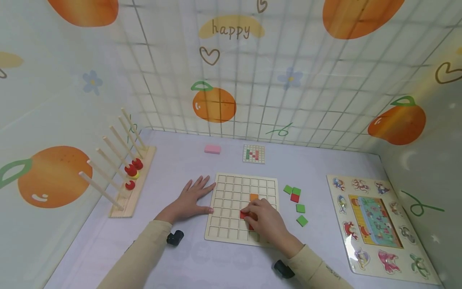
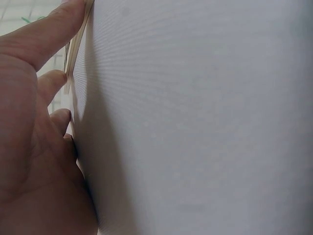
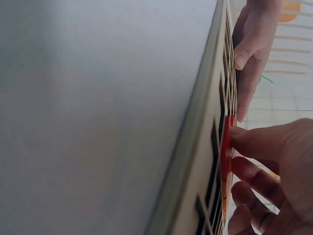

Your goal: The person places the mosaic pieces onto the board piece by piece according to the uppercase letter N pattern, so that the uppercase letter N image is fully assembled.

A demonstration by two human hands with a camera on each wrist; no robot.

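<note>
Board, gridded [image 1: 231, 208], centre of frame: lay flat on bench [image 1: 216, 265]. Left hand [image 1: 189, 202]: lay spread against its left edge, seemingly bracing it. Right hand [image 1: 268, 222]: pinched red tile [image 1: 243, 215] at a lower-middle cell, presumably for exact alignment.

Flat pale wooden grid board [image 1: 227, 220], red square tile [image 1: 243, 214] on it

Two hands, one left hand [image 1: 189, 202] and one right hand [image 1: 266, 221], are at one grid board [image 1: 224, 216]. On it, one orange tile [image 1: 254, 197] and two red tiles [image 1: 243, 214] show; the right hand may hide more. Right of it: four green tiles [image 1: 300, 208], one loose red tile [image 1: 294, 198]. Far side: one pink block [image 1: 212, 149], one pattern card [image 1: 254, 154]. Left: one stand [image 1: 138, 192], seven pegs [image 1: 101, 190]. Far right: one puzzle board [image 1: 343, 222], ten animal pieces [image 1: 389, 261].
</note>
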